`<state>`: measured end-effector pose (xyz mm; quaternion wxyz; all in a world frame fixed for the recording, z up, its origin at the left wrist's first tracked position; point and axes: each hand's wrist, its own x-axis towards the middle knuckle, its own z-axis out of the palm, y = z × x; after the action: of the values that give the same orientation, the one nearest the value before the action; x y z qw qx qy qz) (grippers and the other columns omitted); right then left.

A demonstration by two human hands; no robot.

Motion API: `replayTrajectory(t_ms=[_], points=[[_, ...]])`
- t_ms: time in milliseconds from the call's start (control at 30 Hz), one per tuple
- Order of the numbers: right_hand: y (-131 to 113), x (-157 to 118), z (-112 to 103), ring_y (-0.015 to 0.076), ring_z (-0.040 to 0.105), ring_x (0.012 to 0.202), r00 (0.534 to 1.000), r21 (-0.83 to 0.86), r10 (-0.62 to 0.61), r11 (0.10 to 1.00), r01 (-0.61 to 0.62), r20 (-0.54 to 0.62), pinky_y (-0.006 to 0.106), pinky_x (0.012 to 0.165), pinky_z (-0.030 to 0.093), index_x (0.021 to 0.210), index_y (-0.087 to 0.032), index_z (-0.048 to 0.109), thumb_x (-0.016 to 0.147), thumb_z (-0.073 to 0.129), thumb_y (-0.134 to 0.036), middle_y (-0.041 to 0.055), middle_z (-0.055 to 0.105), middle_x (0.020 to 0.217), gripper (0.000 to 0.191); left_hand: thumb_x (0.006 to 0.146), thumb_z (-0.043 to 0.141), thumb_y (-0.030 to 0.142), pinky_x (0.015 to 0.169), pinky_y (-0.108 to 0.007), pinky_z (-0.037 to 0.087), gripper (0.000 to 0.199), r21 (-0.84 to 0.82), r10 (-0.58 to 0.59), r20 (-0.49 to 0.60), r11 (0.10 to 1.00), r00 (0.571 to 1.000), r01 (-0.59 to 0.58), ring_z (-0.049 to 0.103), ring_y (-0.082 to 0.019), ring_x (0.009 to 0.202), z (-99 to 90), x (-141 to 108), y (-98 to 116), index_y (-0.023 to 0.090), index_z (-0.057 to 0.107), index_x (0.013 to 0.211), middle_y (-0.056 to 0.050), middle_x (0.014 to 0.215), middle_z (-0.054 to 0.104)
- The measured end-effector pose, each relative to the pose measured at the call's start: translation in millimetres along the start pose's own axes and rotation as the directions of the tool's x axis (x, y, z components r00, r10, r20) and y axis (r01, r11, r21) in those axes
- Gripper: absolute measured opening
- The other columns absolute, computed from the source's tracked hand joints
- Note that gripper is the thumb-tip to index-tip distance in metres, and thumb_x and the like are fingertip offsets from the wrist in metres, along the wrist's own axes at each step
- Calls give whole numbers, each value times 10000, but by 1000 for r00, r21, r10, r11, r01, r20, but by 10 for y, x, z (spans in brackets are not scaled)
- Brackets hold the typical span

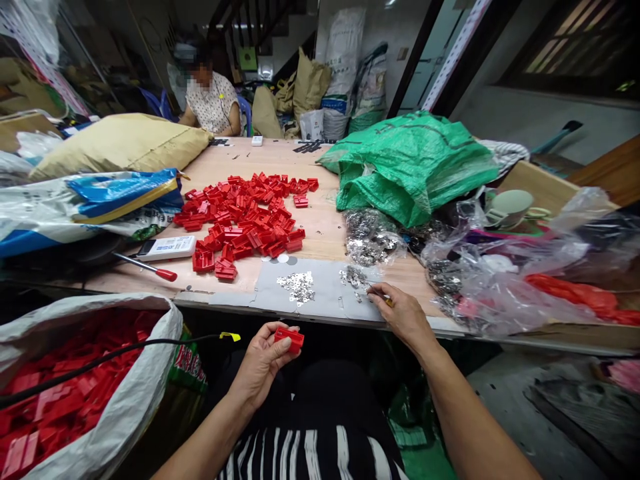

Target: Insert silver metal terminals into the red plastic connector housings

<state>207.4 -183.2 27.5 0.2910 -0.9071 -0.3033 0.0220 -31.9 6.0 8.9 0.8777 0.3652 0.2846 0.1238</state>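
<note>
A red plastic part (290, 339) is in the lower middle of the frame, in front of the near edge of the counter (320, 233). The left hand (265, 363) grasps it between the thumb and the fingers, and the part lies about level, with its long side across the picture. The right hand (403, 313), a little higher and to the right, is closed around a thin tool (388, 302); its exact kind I cannot tell. The tip of this tool points to the left, close to a darker heap of metal pieces (353, 275). This heap and a brighter heap of metal pieces (299, 288), to its left, both lie on a grey sheet (327, 313) at the near edge.

Behind the sheet, in the centre of the frame, a wide pile of red parts (250, 220) is spread. To the left of it are a white box (173, 247) and a rod with a red handle (165, 274). At the lower left stands an open sack (170, 327), full of similar red parts. At the upper right a green bag (420, 160) lies beside clear plastic bags (510, 287). In the upper left, another person (213, 100) sits at the far side.
</note>
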Motion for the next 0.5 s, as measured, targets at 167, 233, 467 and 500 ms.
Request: replayTrajectory(t_ms=[167, 233, 467, 500], points=[[-13, 3, 48, 216, 640, 860, 1000, 234, 16, 972, -13, -10, 329, 778, 468, 935, -231, 629, 846, 522, -382, 35, 700, 906, 206, 658, 803, 202, 828, -304, 537, 371, 76, 115, -17, 991, 993, -114, 688, -165, 864, 100, 13, 22, 164, 577, 949, -88, 1058, 714], [-66, -3, 93, 213, 629, 857, 1000, 335, -16, 942, 19, -9, 324, 774, 474, 939, -213, 627, 844, 536, -418, 45, 693, 912, 244, 636, 810, 184, 835, -292, 530, 365, 131, 192, -15, 973, 981, -188, 690, -169, 865, 167, 35, 42, 160, 590, 925, -83, 1029, 723], [-497, -140, 172, 194, 602, 786, 984, 485, -154, 870, 90, 94, 286, 705, 473, 909, -189, 642, 848, 586, -473, 59, 679, 881, 296, 643, 802, 220, 843, -291, 517, 370, 381, 410, 30, 839, 912, -390, 681, -202, 908, 350, 120, 118, 196, 637, 973, -61, 1030, 719], [-579, -176, 170, 192, 605, 781, 980, 489, -168, 867, 95, 107, 284, 706, 475, 913, -191, 647, 856, 582, -465, 56, 681, 878, 287, 661, 790, 227, 855, -296, 511, 363, 428, 440, 42, 804, 897, -414, 678, -207, 919, 356, 122, 125, 206, 646, 993, -56, 1024, 717]])
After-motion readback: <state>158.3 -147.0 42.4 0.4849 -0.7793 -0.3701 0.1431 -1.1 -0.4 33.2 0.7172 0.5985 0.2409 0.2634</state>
